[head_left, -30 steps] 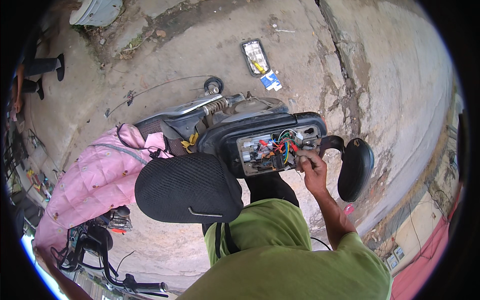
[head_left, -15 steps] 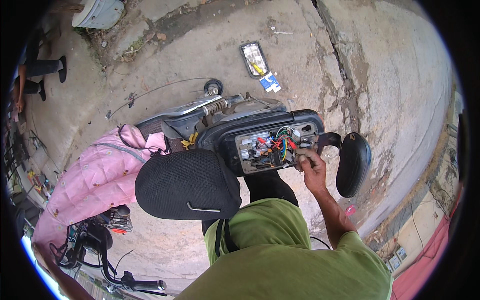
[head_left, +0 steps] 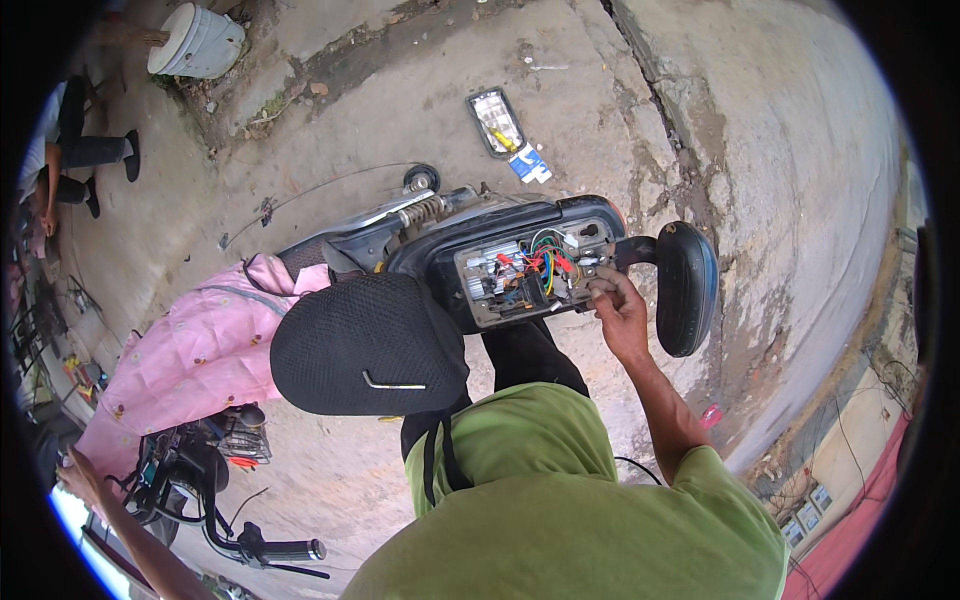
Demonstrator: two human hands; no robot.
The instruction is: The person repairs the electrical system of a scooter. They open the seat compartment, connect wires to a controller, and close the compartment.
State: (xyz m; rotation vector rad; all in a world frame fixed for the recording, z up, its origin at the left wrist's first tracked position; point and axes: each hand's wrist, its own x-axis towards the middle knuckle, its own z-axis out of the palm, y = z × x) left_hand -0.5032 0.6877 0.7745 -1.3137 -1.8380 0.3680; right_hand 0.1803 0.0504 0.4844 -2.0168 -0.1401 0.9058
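Observation:
My right hand [head_left: 618, 305] has its fingers curled at the right end of an open compartment [head_left: 470, 285] packed with coloured wires [head_left: 545, 268] and connectors; what they pinch is too small to make out. The black scooter body surrounds the compartment, with a padded backrest [head_left: 683, 290] to its right. My left hand [head_left: 82, 472] is at the far left beside the pink quilted cover [head_left: 175, 370] and handlebar, its fingers bent round something partly hidden. A bent metal tool [head_left: 392, 386] lies on the black mesh seat [head_left: 350, 345].
Ahead on the cracked ground lie a tray [head_left: 494, 115] with a yellow item, a blue-white card [head_left: 530, 165] and a thin cable [head_left: 320, 180]. A white bucket [head_left: 200, 45] stands upper left. Another person's legs [head_left: 95, 150] show left. The handlebar [head_left: 280, 550] reaches low left.
The view has shifted, so the compartment sits higher in the picture. My left hand has come clearly into view at the far left; my right hand stays at the compartment's edge.

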